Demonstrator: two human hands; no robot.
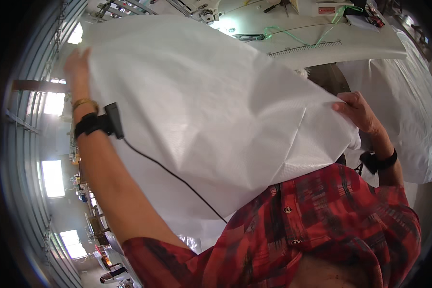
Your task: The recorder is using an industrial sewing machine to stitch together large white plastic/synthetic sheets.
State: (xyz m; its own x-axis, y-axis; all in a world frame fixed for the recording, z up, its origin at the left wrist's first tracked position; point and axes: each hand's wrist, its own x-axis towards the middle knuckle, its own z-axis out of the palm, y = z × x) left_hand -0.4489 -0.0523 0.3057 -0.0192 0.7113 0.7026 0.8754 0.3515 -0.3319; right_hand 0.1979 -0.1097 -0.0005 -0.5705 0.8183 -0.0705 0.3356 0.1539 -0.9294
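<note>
A large white plastic sheet (192, 96), glossy and creased with a woven-looking texture, spreads across the middle of the view in front of my body. My left hand (78, 67) is raised at its far left edge and grips it there; motion blurs the fingers. On the right, my right hand (357, 111) pinches the sheet's right corner, thumb on top. A straight crease or seam (293, 139) runs through the sheet near that corner. The sheet hides whatever lies under it.
Beyond the sheet is a pale worktable (369, 45) with a ruler scale (305, 49), green string (293, 42) and a dark-handled tool (278, 6). A lit machine part (206, 15) stands at the back. More white sheeting (403, 110) hangs at right. A black cable (177, 177) runs from my left wrist.
</note>
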